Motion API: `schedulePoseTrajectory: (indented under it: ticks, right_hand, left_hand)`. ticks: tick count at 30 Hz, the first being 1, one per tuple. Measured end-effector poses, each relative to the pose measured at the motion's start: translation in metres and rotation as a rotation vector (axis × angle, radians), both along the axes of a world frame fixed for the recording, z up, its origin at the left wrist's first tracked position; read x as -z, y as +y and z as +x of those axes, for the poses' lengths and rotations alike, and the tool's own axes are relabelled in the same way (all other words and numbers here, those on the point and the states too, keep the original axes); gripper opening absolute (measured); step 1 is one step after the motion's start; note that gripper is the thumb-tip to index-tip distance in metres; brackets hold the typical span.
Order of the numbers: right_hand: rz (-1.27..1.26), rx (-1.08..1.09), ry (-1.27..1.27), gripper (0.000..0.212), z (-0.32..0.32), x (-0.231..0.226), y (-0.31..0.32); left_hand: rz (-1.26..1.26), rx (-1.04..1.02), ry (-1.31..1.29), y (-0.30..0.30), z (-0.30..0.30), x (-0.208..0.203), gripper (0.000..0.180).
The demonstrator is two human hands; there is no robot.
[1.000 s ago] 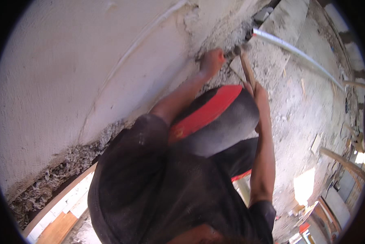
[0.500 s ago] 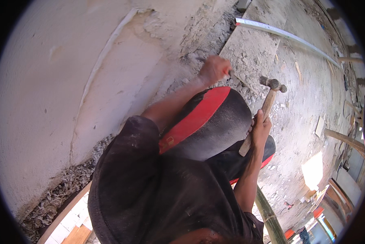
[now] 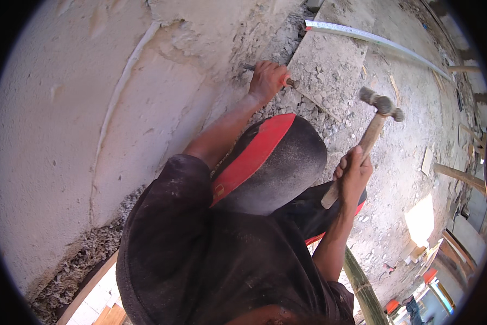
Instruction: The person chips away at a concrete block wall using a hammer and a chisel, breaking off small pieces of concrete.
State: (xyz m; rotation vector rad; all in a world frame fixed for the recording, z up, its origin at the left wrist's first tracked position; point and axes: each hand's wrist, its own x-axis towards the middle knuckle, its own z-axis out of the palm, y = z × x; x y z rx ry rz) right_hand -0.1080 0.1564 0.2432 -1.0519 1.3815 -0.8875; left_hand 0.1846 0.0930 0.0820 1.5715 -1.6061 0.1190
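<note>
A short metal chisel (image 3: 292, 83) is wrapped in the fingers of my left hand (image 3: 269, 81), one end sticking out on each side. Its left end points at the rough foot of the plastered wall (image 3: 129, 108), where rubble lies; I cannot tell whether it touches. My right hand (image 3: 355, 170) grips the wooden handle of a ball-peen hammer (image 3: 383, 105) near its lower half. The hammer's head is up and to the right of the chisel, apart from it, over the dusty floor. My bent knee (image 3: 286, 162) lies between the two hands.
Broken plaster and rubble (image 3: 322, 76) cover the floor beside the wall. A long pale metal straightedge (image 3: 373, 38) lies farther off. Wooden poles (image 3: 460, 177) stand on the right, and a bamboo pole (image 3: 361, 287) is close by my right arm.
The hammer and my right hand have moved up and to the right, away from the chisel. My left hand has shifted a little left and up, still around the chisel.
</note>
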Motion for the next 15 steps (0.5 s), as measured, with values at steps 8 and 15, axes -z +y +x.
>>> schedulePoseTrajectory:
  ticks: [8, 15]
  right_hand:
    - [-0.356, 0.143, -0.117, 0.037, 0.020, -0.047, -0.009]
    - [-0.965, 0.001, 0.539, 0.036, 0.054, 0.047, -0.032]
  left_hand:
    - [-0.139, -0.037, 0.215, -0.019, 0.020, -0.003, 0.016]
    - [-0.126, -0.036, 0.202, -0.024, 0.016, -0.012, 0.016]
